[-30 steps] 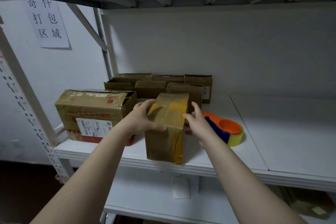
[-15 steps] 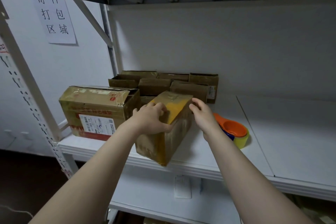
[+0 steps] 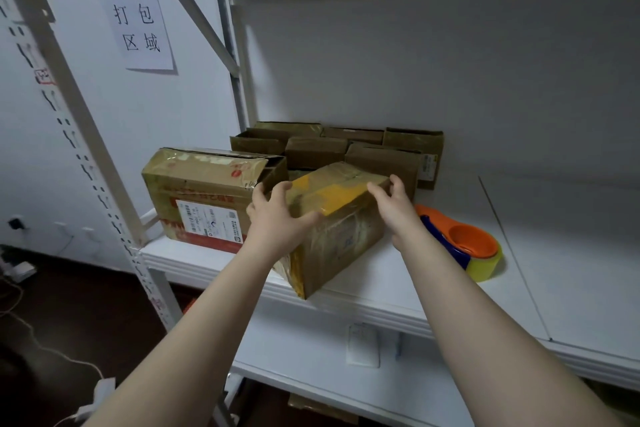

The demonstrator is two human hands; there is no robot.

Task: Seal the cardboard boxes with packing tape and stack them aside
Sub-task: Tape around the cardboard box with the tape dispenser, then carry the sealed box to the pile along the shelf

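The small brown cardboard box banded in yellow tape (image 3: 343,236) sits right in front of me on the white metal shelf (image 3: 450,308), its near bottom corner at the shelf's front lip. I read its long axis as running skew to that lip, from near left to far right. Whether it lies flat on the board I cannot tell.

My left hand (image 3: 277,218) clasps the near left top edge, fingers over the top and thumb on the front face. My right hand (image 3: 394,208) hooks curled fingers on the far right top corner. Both hands grip it, one at each end of that axis.

The larger labelled cardboard box (image 3: 204,191) stands just beside my left hand, and the row of small brown boxes (image 3: 346,146) stands just behind. My left arm is nearer both, so I judge it will lead any push aside. The orange and blue tape dispenser (image 3: 460,246) lies near my right wrist, untouched.

A second ago the box stood tall on end and square to me. It has since been tipped lower and swung, and my right hand has gone from flat on its side to the top corner.
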